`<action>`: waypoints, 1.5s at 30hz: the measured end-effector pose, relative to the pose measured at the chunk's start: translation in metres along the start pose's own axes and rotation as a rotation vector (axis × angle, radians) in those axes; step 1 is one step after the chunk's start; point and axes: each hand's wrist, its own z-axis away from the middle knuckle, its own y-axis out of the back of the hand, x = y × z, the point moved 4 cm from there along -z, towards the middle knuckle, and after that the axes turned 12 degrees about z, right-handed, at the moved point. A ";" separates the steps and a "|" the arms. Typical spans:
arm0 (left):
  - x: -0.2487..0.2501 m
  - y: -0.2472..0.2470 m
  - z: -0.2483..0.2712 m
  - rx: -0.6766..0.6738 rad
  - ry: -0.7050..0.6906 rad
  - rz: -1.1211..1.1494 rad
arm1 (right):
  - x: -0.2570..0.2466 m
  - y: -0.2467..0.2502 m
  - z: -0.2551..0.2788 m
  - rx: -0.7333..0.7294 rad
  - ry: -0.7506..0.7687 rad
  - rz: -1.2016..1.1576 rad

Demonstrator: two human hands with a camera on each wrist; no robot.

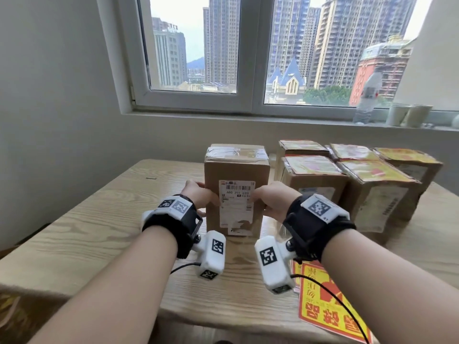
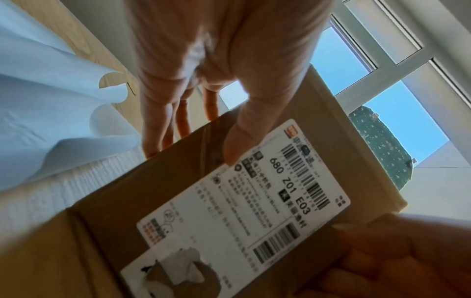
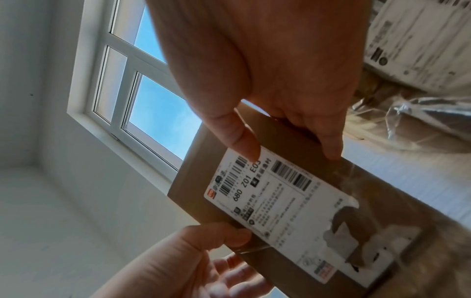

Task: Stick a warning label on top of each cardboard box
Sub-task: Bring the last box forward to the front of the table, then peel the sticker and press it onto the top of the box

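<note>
While upright between both hands point(image 1: 198, 194), unlabelled box point(image 1: 236, 170).

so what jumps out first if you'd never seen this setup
The tall box standing mid-table, gripped at its sides by the left hand and right hand, its top still bare. Right of it sit labelled boxes with yellow-red tops, and spare labels lie at the near edge.

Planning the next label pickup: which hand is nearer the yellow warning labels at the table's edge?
Right. The right hand grips the upright box directly beyond the warning labels; the left hand grips its far side.
</note>
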 end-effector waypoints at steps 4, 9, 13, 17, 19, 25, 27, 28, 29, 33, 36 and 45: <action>0.009 0.002 -0.005 0.103 -0.058 -0.107 | 0.003 0.019 0.018 0.053 0.010 0.091; 0.030 0.019 0.033 0.403 -0.216 -0.123 | 0.018 0.045 0.032 0.066 0.016 0.167; 0.029 0.009 0.058 0.345 -0.238 -0.056 | 0.037 0.071 0.056 0.094 0.073 0.396; 0.014 -0.028 0.076 0.150 -0.159 -0.054 | 0.070 0.081 0.069 0.042 0.038 0.621; 0.007 -0.048 0.082 0.067 -0.128 -0.063 | 0.085 0.078 0.071 0.022 0.014 0.714; -0.024 -0.101 0.098 -0.250 0.019 -0.097 | 0.122 0.063 0.062 -0.052 -0.052 0.898; -0.034 -0.113 0.098 -0.332 0.053 -0.122 | 0.129 0.058 0.058 -0.078 -0.065 0.928; -0.038 -0.116 0.096 -0.346 0.052 -0.135 | 0.131 0.057 0.057 -0.080 -0.071 0.940; -0.041 -0.118 0.092 -0.347 0.045 -0.145 | 0.132 0.056 0.054 -0.079 -0.077 0.944; -0.045 -0.120 0.082 -0.339 0.054 -0.154 | 0.136 0.057 0.047 -0.126 -0.096 0.899; -0.045 -0.117 0.078 -0.354 0.070 -0.176 | 0.133 0.064 0.046 -0.137 -0.084 0.796; -0.037 -0.107 0.080 -0.516 0.079 -0.294 | 0.115 0.113 0.046 0.146 -0.051 0.034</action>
